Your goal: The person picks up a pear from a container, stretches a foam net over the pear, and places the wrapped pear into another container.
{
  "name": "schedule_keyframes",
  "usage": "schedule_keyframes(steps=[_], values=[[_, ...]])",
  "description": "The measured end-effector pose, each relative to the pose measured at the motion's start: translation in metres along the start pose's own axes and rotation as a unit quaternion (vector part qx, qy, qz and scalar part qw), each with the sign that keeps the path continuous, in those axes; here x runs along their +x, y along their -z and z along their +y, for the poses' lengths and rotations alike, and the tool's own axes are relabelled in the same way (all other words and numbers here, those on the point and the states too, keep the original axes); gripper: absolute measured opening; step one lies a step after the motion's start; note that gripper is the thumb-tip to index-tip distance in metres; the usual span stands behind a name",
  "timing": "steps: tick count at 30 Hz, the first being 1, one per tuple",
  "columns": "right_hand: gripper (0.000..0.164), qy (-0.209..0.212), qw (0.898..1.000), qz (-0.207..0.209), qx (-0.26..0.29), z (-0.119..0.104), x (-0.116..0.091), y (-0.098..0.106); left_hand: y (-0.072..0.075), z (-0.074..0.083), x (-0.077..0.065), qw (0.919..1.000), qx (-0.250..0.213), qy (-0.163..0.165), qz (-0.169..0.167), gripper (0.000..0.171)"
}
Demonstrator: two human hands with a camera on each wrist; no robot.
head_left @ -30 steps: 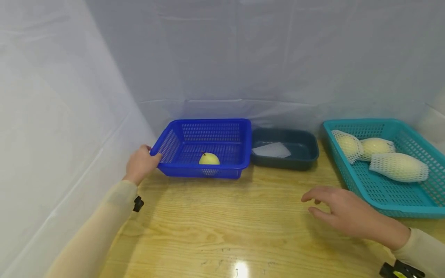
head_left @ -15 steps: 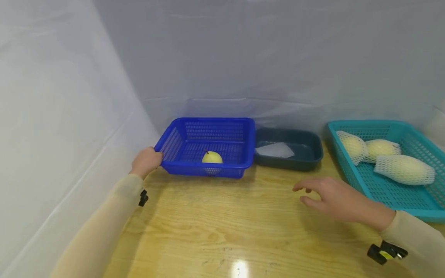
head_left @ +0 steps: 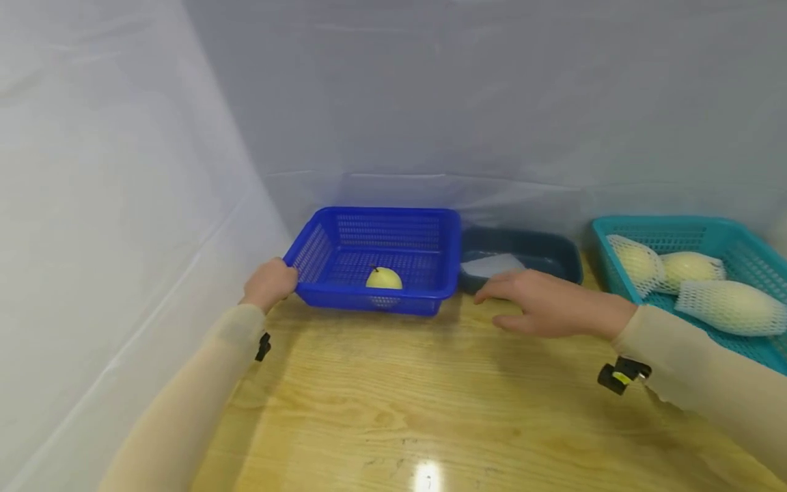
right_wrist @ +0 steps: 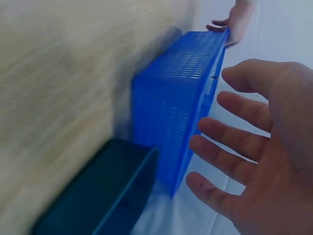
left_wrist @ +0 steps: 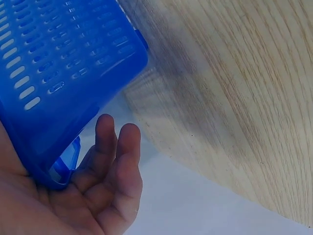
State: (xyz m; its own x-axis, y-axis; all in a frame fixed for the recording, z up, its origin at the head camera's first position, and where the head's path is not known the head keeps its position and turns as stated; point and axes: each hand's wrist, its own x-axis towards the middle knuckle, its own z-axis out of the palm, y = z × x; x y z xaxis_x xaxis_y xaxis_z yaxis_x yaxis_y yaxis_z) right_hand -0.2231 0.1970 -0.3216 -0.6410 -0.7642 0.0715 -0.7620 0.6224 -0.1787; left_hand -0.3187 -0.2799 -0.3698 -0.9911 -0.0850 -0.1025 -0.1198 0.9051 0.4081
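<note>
My left hand (head_left: 270, 283) holds the left rim of a blue mesh basket (head_left: 344, 296). In the left wrist view, its fingers (left_wrist: 128, 171) curl around the outside of the rim. A yellow pear (head_left: 384, 278) with a dark stem sits in the basket near the front wall. My right hand (head_left: 541, 307), fingers spread and holding nothing, hovers in front of a dark green bin (head_left: 562, 256), close to the basket's right front corner. In the bin lies a white piece of foam netting (head_left: 488, 265), partly hidden by the hand.
At the right stands a teal mesh basket (head_left: 667, 220) with several pears (head_left: 732, 306) in white foam nets. Behind and left hang white sheets (head_left: 430, 102). The dark green bin stands against the blue basket's right side on a wooden table (head_left: 369, 403).
My right hand has moved left and away from me, from beside the teal basket to the dark green bin. The left hand keeps its hold; the head view has shifted slightly left.
</note>
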Motion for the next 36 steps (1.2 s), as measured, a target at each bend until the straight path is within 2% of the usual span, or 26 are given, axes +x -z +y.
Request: schedule_keyframes(steps=[6,13,20,28,36], values=[[0.04,-0.001,0.999,-0.037,0.012,0.0,0.041,0.016,0.001,0.001,0.001,0.9999,0.009,0.007,-0.002,0.03],[0.042,0.012,0.998,-0.062,0.016,0.0,0.084,0.029,0.002,0.001,0.0,0.9998,0.01,0.016,-0.008,0.029],[0.046,0.005,0.996,-0.09,0.013,0.006,0.124,0.033,0.001,0.003,-0.001,0.9997,0.009,0.022,-0.01,0.03],[0.05,-0.023,0.993,-0.113,0.022,0.017,0.151,0.034,-0.004,0.009,-0.003,0.9995,0.013,0.028,-0.006,0.03],[0.057,-0.029,0.989,-0.143,0.021,0.02,0.179,0.03,-0.007,0.019,-0.002,0.9994,0.015,0.031,-0.005,0.031]])
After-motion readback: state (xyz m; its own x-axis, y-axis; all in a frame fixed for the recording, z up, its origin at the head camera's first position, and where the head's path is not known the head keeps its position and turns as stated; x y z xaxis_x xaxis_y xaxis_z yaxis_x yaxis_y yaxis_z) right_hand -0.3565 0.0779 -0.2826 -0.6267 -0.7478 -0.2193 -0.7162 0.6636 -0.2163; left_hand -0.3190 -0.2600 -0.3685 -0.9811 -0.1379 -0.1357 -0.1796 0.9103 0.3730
